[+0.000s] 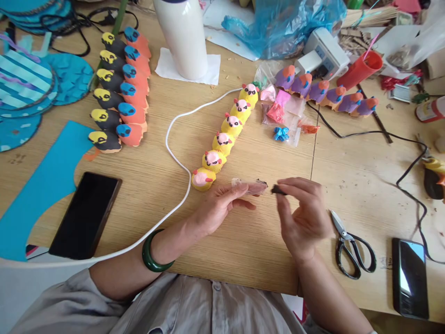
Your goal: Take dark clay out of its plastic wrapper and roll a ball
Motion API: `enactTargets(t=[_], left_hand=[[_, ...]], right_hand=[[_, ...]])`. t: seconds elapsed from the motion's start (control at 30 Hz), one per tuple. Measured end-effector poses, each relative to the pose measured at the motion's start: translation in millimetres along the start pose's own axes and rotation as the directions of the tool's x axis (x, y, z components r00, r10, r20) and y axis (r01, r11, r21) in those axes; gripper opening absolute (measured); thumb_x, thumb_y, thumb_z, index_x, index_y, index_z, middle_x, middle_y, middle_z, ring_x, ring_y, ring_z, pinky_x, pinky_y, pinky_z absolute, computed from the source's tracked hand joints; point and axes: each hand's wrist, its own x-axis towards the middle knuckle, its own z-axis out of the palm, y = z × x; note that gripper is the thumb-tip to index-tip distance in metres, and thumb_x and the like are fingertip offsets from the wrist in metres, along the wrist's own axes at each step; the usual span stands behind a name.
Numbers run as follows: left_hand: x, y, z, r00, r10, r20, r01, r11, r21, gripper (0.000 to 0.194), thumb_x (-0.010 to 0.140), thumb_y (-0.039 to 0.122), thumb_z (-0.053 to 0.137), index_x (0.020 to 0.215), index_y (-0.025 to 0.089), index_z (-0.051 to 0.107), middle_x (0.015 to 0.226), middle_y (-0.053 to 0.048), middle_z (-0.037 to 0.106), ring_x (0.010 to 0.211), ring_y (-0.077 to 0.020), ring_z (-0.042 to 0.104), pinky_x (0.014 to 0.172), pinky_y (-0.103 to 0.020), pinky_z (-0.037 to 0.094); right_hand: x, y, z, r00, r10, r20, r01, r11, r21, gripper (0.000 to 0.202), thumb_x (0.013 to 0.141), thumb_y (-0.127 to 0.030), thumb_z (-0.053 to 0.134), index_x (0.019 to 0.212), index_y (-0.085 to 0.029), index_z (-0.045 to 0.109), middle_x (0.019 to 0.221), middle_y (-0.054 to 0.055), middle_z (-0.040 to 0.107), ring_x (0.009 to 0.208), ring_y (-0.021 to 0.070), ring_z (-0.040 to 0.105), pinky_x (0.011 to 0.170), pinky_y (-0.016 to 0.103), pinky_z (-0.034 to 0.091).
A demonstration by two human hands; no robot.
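Clear plastic packet sits pinched in the left hand, just below the row of yellow clay chicks. Right hand nips a small dark bit beside it. Bare wooden table lies beneath; black-handled scissors lie close on the right.

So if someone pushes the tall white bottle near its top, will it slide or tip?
The white bottle probably tips: it looks tall and narrow. The paper napkin under it may slide on the smooth wooden table. Its weight cannot be judged.
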Motion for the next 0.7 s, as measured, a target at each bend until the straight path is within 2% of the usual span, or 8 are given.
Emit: enactTargets(t=[0.1, 0.23, 0.37, 0.4, 0.5, 0.53, 0.63, 0.7], left_hand=[[-2, 1, 1.1, 1.0, 0.013, -0.002, -0.013, 0.999, 0.035, 0.028, 0.095, 0.042, 0.069, 0.108, 0.022, 0.084, 0.122, -0.011, 0.078, 0.123, -0.0302, 0.069, 0.08, -0.031, 0.062], [-6, 3, -0.1, 0.991, 0.114, 0.066, -0.127, 0.964, 0.235, 0.027, 0.098, 0.039, 0.065, 0.11, 0.024, 0.083, 0.132, -0.008, 0.074, 0.134, -0.0305, 0.062, 0.09, -0.034, 0.062], [-10, 6, -2.7, 0.967, 0.216, 0.134, -0.254, 0.844, 0.472, 0.025, 0.102, 0.033, 0.061, 0.111, 0.026, 0.082, 0.131, -0.003, 0.075, 0.13, -0.025, 0.066, 0.111, -0.04, 0.053], [-11, 7, -3.1, 0.952, 0.257, 0.167, -0.306, 0.794, 0.526, 0.025, 0.102, 0.031, 0.06, 0.112, 0.026, 0.082, 0.13, -0.003, 0.075, 0.131, -0.0241, 0.065, 0.114, -0.04, 0.05], [-10, 9, -3.7, 0.868, 0.387, 0.31, -0.492, 0.592, 0.638, 0.025, 0.101, 0.023, 0.059, 0.112, 0.023, 0.082, 0.128, -0.004, 0.077, 0.137, -0.0246, 0.06, 0.119, -0.042, 0.046], [-10, 10, -3.8, 0.834, 0.423, 0.355, -0.545, 0.524, 0.654, 0.025, 0.101, 0.02, 0.059, 0.111, 0.022, 0.082, 0.127, -0.005, 0.077, 0.138, -0.0249, 0.059, 0.119, -0.043, 0.045], [-8, 10, -3.7, 0.757, 0.49, 0.431, -0.632, 0.384, 0.673, 0.025, 0.099, 0.015, 0.059, 0.109, 0.018, 0.081, 0.125, -0.006, 0.078, 0.137, -0.0245, 0.059, 0.117, -0.042, 0.046], [-8, 11, -3.3, 0.732, 0.509, 0.453, -0.65, 0.326, 0.686, 0.025, 0.097, 0.013, 0.059, 0.108, 0.018, 0.081, 0.125, -0.006, 0.078, 0.138, -0.025, 0.058, 0.117, -0.043, 0.045]], right_hand=[[0, 1, 1, 0.996, 0.037, 0.084, -0.04, 0.999, 0.033, 0.033, 0.088, -0.005, 0.071, 0.113, -0.027, 0.072, 0.108, 0.006, 0.077, 0.102, 0.0244, 0.07, 0.091, 0.049, 0.057], [0, 3, 0, 0.979, 0.191, -0.072, -0.18, 0.974, 0.139, 0.029, 0.092, -0.008, 0.068, 0.113, -0.028, 0.073, 0.107, 0.007, 0.074, 0.104, 0.0248, 0.069, 0.091, 0.05, 0.057], [0, 3, -1, 0.976, 0.182, 0.118, -0.2, 0.967, 0.155, 0.027, 0.091, -0.008, 0.069, 0.11, -0.027, 0.074, 0.11, 0.007, 0.075, 0.106, 0.0237, 0.068, 0.094, 0.048, 0.057], [0, 3, -2, 0.973, 0.197, 0.12, -0.216, 0.961, 0.173, 0.027, 0.092, -0.008, 0.069, 0.11, -0.027, 0.074, 0.11, 0.007, 0.075, 0.105, 0.0234, 0.069, 0.094, 0.047, 0.058], [0, 3, -3, 0.971, 0.237, -0.02, -0.229, 0.956, 0.183, 0.026, 0.092, -0.009, 0.068, 0.111, -0.027, 0.074, 0.112, 0.007, 0.073, 0.108, 0.0237, 0.068, 0.094, 0.047, 0.059], [0, 3, -3, 0.973, 0.232, -0.02, -0.225, 0.959, 0.175, 0.026, 0.092, -0.009, 0.069, 0.11, -0.027, 0.074, 0.112, 0.007, 0.072, 0.109, 0.0238, 0.068, 0.094, 0.046, 0.059], [-1, 2, -3, 0.967, 0.224, 0.117, -0.244, 0.95, 0.197, 0.023, 0.092, -0.011, 0.069, 0.109, -0.026, 0.074, 0.11, 0.007, 0.074, 0.106, 0.0228, 0.069, 0.094, 0.046, 0.06], [-1, 2, -3, 0.964, 0.251, 0.086, -0.264, 0.934, 0.241, 0.021, 0.094, -0.012, 0.067, 0.109, -0.026, 0.073, 0.108, 0.007, 0.074, 0.106, 0.0225, 0.07, 0.091, 0.045, 0.062]])
